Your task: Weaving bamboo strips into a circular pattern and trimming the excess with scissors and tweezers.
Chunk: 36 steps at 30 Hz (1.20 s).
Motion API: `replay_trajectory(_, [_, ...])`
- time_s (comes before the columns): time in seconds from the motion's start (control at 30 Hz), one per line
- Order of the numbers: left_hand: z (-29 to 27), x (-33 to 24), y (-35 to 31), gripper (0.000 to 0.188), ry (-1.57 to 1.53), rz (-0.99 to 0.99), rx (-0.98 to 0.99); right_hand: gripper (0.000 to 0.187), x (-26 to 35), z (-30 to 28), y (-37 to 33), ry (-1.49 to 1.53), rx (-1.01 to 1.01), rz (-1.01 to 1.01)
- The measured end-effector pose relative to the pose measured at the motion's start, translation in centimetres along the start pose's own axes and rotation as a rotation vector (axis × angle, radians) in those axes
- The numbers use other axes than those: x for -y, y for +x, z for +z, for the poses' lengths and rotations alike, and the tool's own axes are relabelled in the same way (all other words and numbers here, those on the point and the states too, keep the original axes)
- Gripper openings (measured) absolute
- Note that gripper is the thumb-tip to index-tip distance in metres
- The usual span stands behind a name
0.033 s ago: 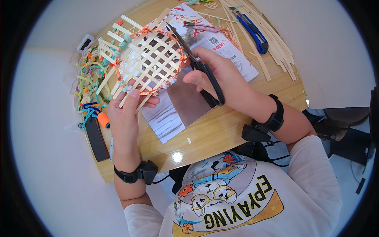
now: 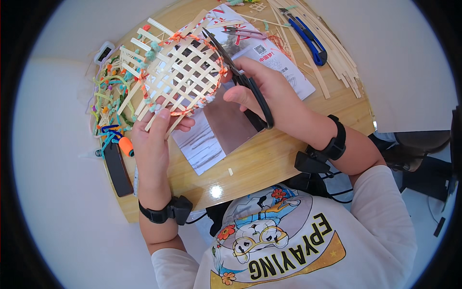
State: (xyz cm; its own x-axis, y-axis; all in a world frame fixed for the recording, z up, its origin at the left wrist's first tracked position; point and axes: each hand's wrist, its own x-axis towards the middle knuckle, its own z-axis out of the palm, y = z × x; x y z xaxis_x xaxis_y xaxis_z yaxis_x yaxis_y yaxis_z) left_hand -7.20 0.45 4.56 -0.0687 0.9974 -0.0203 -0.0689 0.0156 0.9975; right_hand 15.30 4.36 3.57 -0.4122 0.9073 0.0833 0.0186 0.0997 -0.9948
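Note:
A flat, open lattice woven from pale bamboo strips [image 2: 188, 72] hangs above the table, bound round by an orange cord with tufts of teal and white. Long strip ends stick out on its left and upper left. My left hand [image 2: 153, 137] grips its lower edge, thumb on top and fingers underneath. In my right hand [image 2: 260, 82] is a pair of black scissors [image 2: 263, 103], their blades lying along the upper right rim of the weave. Its fingers are partly hidden behind the handles, and the thumb sticks out to the left.
Under the weave lies a printed magazine [image 2: 301, 84]. Loose bamboo strips [image 2: 332, 53] and a blue box cutter [image 2: 308, 41] are at the far right, with pink-handled scissors [image 2: 248, 32] nearby. Colourful fuzzy stems [image 2: 108, 96] and a dark oblong case [image 2: 118, 168] line the left edge.

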Motion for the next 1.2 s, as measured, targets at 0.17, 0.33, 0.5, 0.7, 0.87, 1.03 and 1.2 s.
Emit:
replay_trajectory(0.17, [0.0,-0.1,-0.1,0.037,-0.002,0.001,-0.008,0.042,-0.1,-0.1,0.0,-0.047,-0.011,-0.009])
replay_trajectory(0.33, [-0.4,-0.2,0.2,0.037,-0.004,-0.008,0.009,0.039,0.1,-0.2,-0.1,-0.104,-0.011,0.023])
replay_trajectory(0.5, [-0.7,-0.1,0.3,0.038,-0.028,0.006,0.012,0.041,0.5,-0.3,-0.2,-0.065,0.041,0.065])
replay_trajectory(0.7, [-0.9,0.1,0.4,0.043,0.0,-0.001,-0.024,0.057,-0.1,-0.4,-0.2,-0.093,0.101,-0.012])
replay_trajectory(0.87, [-0.8,-0.2,0.3,0.042,0.025,-0.015,-0.008,0.067,-0.2,-0.6,-0.1,-0.208,0.115,-0.04])
replay_trajectory(1.03, [-0.9,-0.6,0.4,0.047,0.024,-0.025,0.007,0.061,0.1,-0.5,0.0,-0.152,0.068,-0.011])
replay_trajectory(1.2, [-1.2,-0.7,0.4,0.046,0.02,-0.033,0.012,0.059,0.2,-0.5,0.0,-0.108,0.085,-0.014])
